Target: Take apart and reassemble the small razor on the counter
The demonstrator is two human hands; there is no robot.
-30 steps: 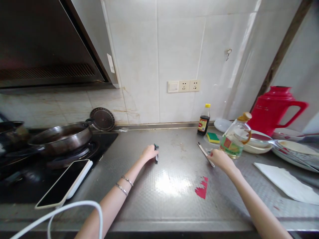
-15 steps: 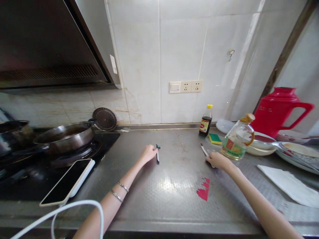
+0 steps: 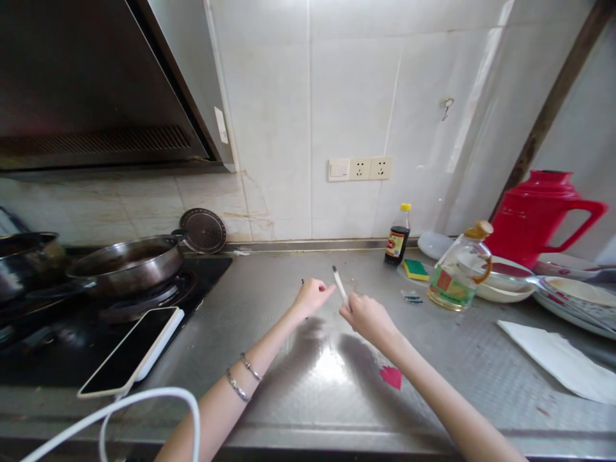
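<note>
Over the middle of the steel counter [image 3: 269, 398], my right hand [image 3: 368, 316] is closed around a slim white handle with a dark tip [image 3: 339, 283]; the tip points up and away from me. Close to its left, my left hand [image 3: 312, 298] has its fingers curled and one digit stretched toward the handle. I see nothing in this hand. Behind it, the small razor on the counter is mostly hidden, with only its dark ends showing. Some small dark-green bars, like razor heads [image 3: 412, 298], lie near the yellow-green sponge [image 3: 416, 269].
A torn red patch [image 3: 391, 377] is below my right forearm. To the right are a soy sauce bottle [image 3: 397, 236], an oil jug [image 3: 457, 276], a red thermos [image 3: 534, 215], dishes and white paper [image 3: 553, 359]. Leftward are a phone [image 3: 128, 353], a white cable [image 3: 144, 393] and a pan [image 3: 128, 263].
My right hand has lifted the white handle and brought it left to the middle. My left hand has left the razor and moved right, toward the handle.
</note>
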